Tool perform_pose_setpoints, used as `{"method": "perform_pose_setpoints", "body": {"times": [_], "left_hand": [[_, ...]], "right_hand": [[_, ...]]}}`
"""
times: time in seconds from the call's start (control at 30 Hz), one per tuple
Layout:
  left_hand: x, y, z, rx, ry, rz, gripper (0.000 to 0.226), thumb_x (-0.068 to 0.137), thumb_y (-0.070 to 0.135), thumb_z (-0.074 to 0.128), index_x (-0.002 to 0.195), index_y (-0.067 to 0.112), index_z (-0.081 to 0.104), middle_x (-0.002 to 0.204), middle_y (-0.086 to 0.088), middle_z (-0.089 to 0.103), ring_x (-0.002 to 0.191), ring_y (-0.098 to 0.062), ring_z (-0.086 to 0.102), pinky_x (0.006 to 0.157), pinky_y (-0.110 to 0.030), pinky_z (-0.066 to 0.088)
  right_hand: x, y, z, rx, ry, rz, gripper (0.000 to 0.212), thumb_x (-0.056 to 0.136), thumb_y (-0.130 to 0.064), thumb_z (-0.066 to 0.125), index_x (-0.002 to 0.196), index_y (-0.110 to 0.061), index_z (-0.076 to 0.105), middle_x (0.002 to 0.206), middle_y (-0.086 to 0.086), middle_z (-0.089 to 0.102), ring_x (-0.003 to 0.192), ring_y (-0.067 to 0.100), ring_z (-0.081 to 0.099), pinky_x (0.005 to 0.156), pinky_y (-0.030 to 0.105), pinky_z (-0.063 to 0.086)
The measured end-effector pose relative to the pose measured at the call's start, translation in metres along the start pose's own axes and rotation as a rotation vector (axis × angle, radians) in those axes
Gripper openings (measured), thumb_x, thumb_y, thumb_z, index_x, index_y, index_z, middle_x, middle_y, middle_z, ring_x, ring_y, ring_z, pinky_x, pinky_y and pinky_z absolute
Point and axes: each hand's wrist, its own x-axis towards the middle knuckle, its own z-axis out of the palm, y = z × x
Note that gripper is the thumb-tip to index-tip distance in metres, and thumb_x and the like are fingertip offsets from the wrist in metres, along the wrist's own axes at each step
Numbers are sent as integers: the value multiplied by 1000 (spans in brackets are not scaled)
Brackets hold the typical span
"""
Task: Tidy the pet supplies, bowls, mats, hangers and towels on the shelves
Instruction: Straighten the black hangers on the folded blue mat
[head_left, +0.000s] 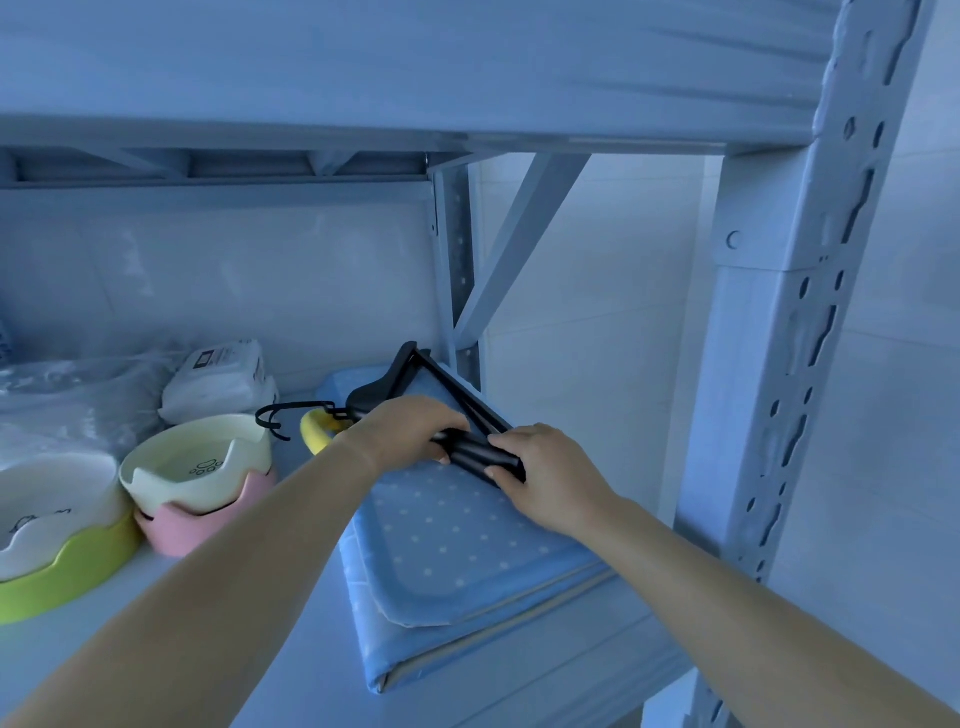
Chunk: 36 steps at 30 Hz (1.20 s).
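Faces a pale metal shelf (234, 623) with both bare arms reaching in. Grips a bundle of black hangers (470, 456) with the left hand (410, 428), fingers curled down over the bars from above. Clamps the near end of the same bundle with the right hand (545, 478), thumb and fingers wrapped round the bars. Holds the hangers low over a folded blue mat (441, 540) with white dots, at the right end of the shelf; cannot tell whether touching the mat or just above it. Points the hooks (272, 415) left, out past the mat's edge, above a yellow rim (314, 431) half hidden behind the left wrist. Has the mat lying flat, one corner near the front edge of the shelf, close to the upright post (779, 364). Has, left of the mat, a cream bowl (197, 457) with a paw print nested in a pink bowl (192, 530). Has, further left, a white bowl (47, 499) seated in a green bowl (67, 566), just beside the pink one. Has, behind the bowls near the back wall, a white packet (223, 374) and a crumpled clear plastic bag (62, 395).
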Motion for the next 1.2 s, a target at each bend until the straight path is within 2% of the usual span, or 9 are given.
{"method": "perform_pose_setpoints", "body": {"times": [0.13, 0.27, 0.33, 0.43, 0.5, 0.6, 0.93, 1.03, 1.2], "left_hand": [[-5, 2, 3, 7, 28, -37, 32, 88, 17, 59, 118, 28, 57, 110, 7, 60, 106, -14, 53, 87, -29, 42], [-16, 2, 7, -13, 105, -65, 47, 91, 15, 56, 135, 26, 45, 134, 10, 48, 124, -10, 43, 101, -28, 37], [-25, 5, 9, -24, 144, -70, 50, 90, 13, 56, 137, 25, 43, 136, 10, 45, 125, -10, 41, 101, -30, 38], [-40, 13, 13, -49, 170, -127, 50, 91, 21, 55, 138, 28, 41, 139, 12, 40, 126, -8, 39, 100, -25, 36], [-51, 19, 16, -66, 159, -168, 49, 92, 29, 54, 139, 28, 40, 140, 12, 39, 128, -7, 37, 102, -22, 31], [-68, 31, 18, -79, 101, -238, 47, 92, 36, 53, 137, 26, 43, 141, 9, 41, 130, -10, 36, 109, -27, 29], [-106, 77, 17, -153, 57, -332, 34, 90, 44, 52, 119, 28, 59, 124, 12, 56, 117, -8, 48, 99, -22, 36], [-115, 86, 22, -236, 57, -374, 46, 86, 57, 51, 123, 32, 56, 135, 18, 47, 125, -2, 40, 97, -14, 26], [-120, 95, 29, -247, 68, -457, 71, 68, 75, 55, 129, 38, 50, 144, 22, 36, 132, 2, 30, 99, -14, 19]], "right_hand": [[-4, -1, -3, 5, 43, -31, 22, 88, -20, 56, 101, -6, 67, 95, 9, 68, 87, 25, 60, 76, 39, 50], [-4, -2, -1, -4, 55, -25, 20, 88, -18, 56, 96, -4, 67, 90, 9, 68, 80, 25, 60, 71, 39, 50], [-4, -2, 1, 11, 66, -35, 18, 88, -17, 56, 96, -4, 67, 89, 5, 67, 80, 24, 60, 70, 34, 49], [-8, -2, 2, 57, 117, -54, 22, 87, -18, 61, 107, -9, 67, 103, -1, 67, 92, 20, 59, 76, 26, 46], [-13, -1, 2, 49, 131, -58, 29, 85, -25, 63, 111, -13, 66, 111, -3, 66, 99, 21, 59, 83, 29, 46], [-19, 0, 0, 45, 111, -39, 37, 84, -30, 63, 118, -14, 62, 119, -3, 63, 110, 20, 55, 88, 34, 47], [-30, 0, -2, 209, 88, -40, 44, 83, -23, 69, 123, -9, 59, 127, 2, 59, 113, 18, 56, 95, 24, 44], [-35, 3, -3, 238, 79, -43, 46, 81, -21, 70, 123, -8, 58, 125, 2, 60, 113, 17, 56, 94, 22, 42], [-39, 5, -5, 250, 40, -93, 34, 82, -8, 64, 114, -1, 59, 115, 11, 63, 109, 22, 58, 88, 21, 41]]}}
